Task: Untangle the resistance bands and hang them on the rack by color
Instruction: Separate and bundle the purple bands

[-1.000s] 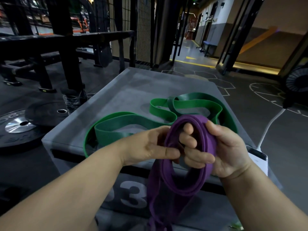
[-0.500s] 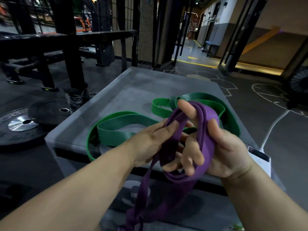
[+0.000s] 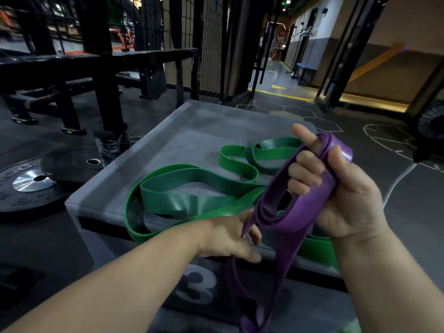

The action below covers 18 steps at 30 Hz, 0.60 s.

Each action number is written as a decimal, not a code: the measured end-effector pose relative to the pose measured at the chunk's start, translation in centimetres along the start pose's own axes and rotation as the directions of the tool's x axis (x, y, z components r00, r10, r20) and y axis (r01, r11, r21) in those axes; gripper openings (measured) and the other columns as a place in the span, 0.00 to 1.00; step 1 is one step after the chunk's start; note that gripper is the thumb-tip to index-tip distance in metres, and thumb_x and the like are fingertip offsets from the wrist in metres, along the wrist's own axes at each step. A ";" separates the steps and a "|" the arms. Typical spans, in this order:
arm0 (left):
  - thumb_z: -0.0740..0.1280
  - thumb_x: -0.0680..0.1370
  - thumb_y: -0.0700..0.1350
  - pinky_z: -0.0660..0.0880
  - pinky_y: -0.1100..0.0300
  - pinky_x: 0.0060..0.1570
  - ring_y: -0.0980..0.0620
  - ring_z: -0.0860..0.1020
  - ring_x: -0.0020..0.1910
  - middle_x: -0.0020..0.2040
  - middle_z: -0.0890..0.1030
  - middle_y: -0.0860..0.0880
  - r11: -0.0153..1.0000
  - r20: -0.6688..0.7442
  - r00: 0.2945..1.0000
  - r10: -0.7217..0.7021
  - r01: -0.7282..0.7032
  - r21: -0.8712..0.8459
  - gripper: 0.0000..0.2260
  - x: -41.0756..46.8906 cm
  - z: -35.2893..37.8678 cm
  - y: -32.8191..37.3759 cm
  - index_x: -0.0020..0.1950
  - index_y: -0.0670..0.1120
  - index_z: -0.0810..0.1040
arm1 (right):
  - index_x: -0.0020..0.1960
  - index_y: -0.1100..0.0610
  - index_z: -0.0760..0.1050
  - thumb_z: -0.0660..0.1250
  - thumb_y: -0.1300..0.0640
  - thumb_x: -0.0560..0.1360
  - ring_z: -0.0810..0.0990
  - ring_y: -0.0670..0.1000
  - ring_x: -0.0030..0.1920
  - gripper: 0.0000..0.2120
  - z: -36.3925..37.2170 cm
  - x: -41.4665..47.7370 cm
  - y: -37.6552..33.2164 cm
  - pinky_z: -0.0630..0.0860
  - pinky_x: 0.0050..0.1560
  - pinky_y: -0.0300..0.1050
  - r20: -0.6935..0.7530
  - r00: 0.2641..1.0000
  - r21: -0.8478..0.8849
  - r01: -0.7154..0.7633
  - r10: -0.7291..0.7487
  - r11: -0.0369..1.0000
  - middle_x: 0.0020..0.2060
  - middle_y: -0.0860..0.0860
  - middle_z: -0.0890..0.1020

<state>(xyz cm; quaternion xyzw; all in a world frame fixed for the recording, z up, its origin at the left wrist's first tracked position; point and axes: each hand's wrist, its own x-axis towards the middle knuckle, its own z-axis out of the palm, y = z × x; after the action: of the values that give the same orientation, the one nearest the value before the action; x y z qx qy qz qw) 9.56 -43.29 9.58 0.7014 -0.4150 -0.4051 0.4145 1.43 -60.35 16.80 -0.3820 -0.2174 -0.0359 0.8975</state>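
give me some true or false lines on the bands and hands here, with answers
1. The right hand grips the purple band. True.
2. The green band lies on the floor. False: it lies on top of the grey box.
3. The left hand holds the purple band's lower strands. True.
4. The purple band hangs on a rack. False: both hands hold it, and its loose end dangles in front of the box.
5. A weight plate lies on the floor left of the box. True.
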 end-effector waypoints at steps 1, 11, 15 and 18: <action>0.72 0.71 0.41 0.71 0.66 0.42 0.60 0.71 0.37 0.46 0.73 0.55 1.000 -0.079 0.997 -0.005 0.006 0.016 0.21 0.3 0.2 0.0 0.61 0.45 0.68 | 0.75 0.65 0.55 0.63 0.60 0.80 0.74 0.51 0.37 0.28 -0.1 0.0 -0.2 0.76 0.41 0.46 -0.026 0.999 -0.005 0.028 -0.028 1.000 0.38 0.55 0.74; 0.61 0.76 0.38 0.76 0.62 0.50 0.54 0.79 0.48 0.48 0.80 0.54 0.914 -0.216 0.954 -0.207 0.267 0.306 0.13 1.2 1.9 -0.5 0.49 0.56 0.79 | 0.54 0.59 0.77 0.61 0.52 0.78 0.70 0.44 0.31 0.12 0.8 -0.6 -3.4 0.72 0.36 0.36 -0.223 0.903 -0.071 0.362 -0.368 0.930 0.33 0.47 0.73; 0.64 0.79 0.42 0.75 0.58 0.57 0.51 0.81 0.52 0.49 0.83 0.52 0.978 -0.277 0.945 -0.174 0.200 0.068 0.09 1.1 1.3 -1.1 0.59 0.49 0.76 | 0.57 0.55 0.75 0.56 0.49 0.81 0.69 0.43 0.33 0.14 0.7 -0.7 -3.6 0.71 0.39 0.36 -0.325 0.836 -0.208 0.393 -0.442 0.896 0.34 0.45 0.72; 0.66 0.79 0.43 0.74 0.58 0.60 0.49 0.80 0.56 0.57 0.82 0.46 0.983 -0.302 0.938 -0.171 0.142 -0.116 0.14 0.8 0.7 -0.8 0.63 0.40 0.73 | 0.62 0.54 0.72 0.53 0.47 0.82 0.71 0.44 0.33 0.16 0.6 -0.7 -3.4 0.75 0.43 0.42 -0.390 0.786 -0.352 0.354 -0.480 0.866 0.34 0.45 0.71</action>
<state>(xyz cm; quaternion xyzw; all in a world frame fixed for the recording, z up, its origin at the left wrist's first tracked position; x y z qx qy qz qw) 9.36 -43.95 8.38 0.7673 -0.2683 -0.3399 0.4729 -0.23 -62.34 19.14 -0.4182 -0.0691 -0.3535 0.8339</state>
